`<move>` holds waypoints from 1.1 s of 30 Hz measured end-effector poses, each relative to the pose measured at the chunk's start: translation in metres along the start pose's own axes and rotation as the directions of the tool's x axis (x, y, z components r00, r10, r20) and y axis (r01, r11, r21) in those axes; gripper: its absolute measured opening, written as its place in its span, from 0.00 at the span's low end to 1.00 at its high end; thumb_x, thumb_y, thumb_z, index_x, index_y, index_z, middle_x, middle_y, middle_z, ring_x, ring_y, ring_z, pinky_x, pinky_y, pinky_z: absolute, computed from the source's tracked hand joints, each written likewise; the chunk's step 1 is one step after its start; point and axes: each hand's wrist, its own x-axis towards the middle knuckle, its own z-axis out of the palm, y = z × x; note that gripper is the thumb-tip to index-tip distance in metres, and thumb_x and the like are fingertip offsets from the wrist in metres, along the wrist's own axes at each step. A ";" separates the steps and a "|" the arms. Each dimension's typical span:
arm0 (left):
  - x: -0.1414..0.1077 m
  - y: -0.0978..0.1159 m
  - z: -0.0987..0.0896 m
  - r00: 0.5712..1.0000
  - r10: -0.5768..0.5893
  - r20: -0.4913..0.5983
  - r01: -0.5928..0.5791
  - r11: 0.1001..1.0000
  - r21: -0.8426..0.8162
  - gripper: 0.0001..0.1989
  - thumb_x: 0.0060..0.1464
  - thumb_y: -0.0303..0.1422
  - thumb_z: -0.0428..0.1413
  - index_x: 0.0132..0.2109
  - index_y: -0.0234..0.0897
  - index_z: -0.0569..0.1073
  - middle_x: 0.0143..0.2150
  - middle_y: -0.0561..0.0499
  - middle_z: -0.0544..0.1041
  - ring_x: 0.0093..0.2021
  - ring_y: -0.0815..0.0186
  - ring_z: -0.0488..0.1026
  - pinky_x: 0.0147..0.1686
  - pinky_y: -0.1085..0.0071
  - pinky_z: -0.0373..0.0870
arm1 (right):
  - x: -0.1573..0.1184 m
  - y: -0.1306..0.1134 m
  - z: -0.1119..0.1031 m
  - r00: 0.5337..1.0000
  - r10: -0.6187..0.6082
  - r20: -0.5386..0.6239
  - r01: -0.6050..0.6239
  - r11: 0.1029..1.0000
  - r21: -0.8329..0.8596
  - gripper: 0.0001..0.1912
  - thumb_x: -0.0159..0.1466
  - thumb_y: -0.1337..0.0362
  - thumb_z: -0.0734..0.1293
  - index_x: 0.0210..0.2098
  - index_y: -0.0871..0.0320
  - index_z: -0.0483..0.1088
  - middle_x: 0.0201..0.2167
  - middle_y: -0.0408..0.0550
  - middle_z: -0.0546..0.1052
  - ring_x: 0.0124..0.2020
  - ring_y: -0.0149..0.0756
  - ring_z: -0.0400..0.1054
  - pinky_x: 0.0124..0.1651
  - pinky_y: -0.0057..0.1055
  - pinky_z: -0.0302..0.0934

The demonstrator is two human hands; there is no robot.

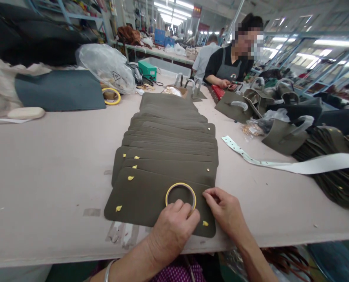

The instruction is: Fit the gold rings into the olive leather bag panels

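Note:
My left hand [176,225] is closed round the near side of a roll of yellow tape [168,194], holding it over the nearest dark olive panel [151,192]. At that panel's right side my right hand [226,205] pinches with thumb and forefinger near the upper right corner; whatever is between the fingertips is too small to make out. Small yellow tape pieces [119,208] stick to the panel near its other corners. Behind it, more panels [171,135] lie overlapped in a long row going away from me, a few with yellow bits or small metal studs.
A white strip with holes [280,166] and a pile of dark pieces [333,180] lie on the right. Another yellow tape roll [112,102] and a clear plastic bag [106,66] are at back left. Across the table [53,176], a co-worker [231,62] handles something red.

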 end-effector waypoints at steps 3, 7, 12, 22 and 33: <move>0.000 -0.001 0.000 1.000 -0.015 0.020 0.015 0.999 -0.030 0.05 0.63 0.29 0.47 0.38 0.38 0.66 0.33 0.51 0.68 0.33 0.62 0.65 0.30 0.67 0.65 | 0.002 -0.001 0.003 0.999 -0.041 -0.014 0.040 0.996 -0.086 0.08 0.63 0.62 0.61 0.33 0.56 0.71 0.26 0.45 0.78 0.27 0.36 0.72 0.31 0.29 0.62; -0.001 -0.001 0.001 0.999 -0.034 0.029 0.036 0.998 -0.052 0.03 0.62 0.30 0.49 0.39 0.38 0.67 0.33 0.52 0.69 0.34 0.62 0.65 0.30 0.66 0.65 | -0.004 0.006 0.001 0.996 0.008 -0.087 -0.015 0.996 -0.085 0.12 0.62 0.59 0.64 0.43 0.57 0.66 0.23 0.42 0.76 0.22 0.34 0.71 0.28 0.29 0.63; -0.001 -0.001 0.002 0.998 -0.028 0.050 0.030 0.998 -0.047 0.01 0.60 0.29 0.51 0.39 0.38 0.66 0.34 0.52 0.69 0.34 0.60 0.65 0.30 0.65 0.66 | -0.020 0.016 -0.002 0.964 -0.250 -0.092 0.233 0.958 -0.165 0.07 0.67 0.63 0.60 0.37 0.56 0.69 0.31 0.47 0.77 0.30 0.35 0.73 0.35 0.30 0.66; -0.004 -0.001 0.003 0.999 -0.032 0.024 0.034 0.996 -0.080 0.01 0.60 0.29 0.51 0.38 0.38 0.66 0.34 0.52 0.69 0.35 0.60 0.64 0.32 0.65 0.66 | -0.009 0.004 0.018 0.970 -0.224 -0.093 0.176 0.915 -0.362 0.10 0.67 0.66 0.58 0.35 0.59 0.71 0.31 0.50 0.77 0.33 0.39 0.72 0.38 0.33 0.64; -0.008 -0.001 0.000 0.992 -0.090 -0.084 0.075 0.983 -0.170 0.07 0.62 0.28 0.46 0.39 0.38 0.68 0.34 0.50 0.72 0.33 0.61 0.67 0.32 0.64 0.68 | -0.020 -0.016 -0.003 0.988 0.056 0.146 -0.021 0.972 -0.233 0.08 0.62 0.65 0.62 0.29 0.55 0.72 0.25 0.44 0.77 0.28 0.37 0.71 0.33 0.30 0.58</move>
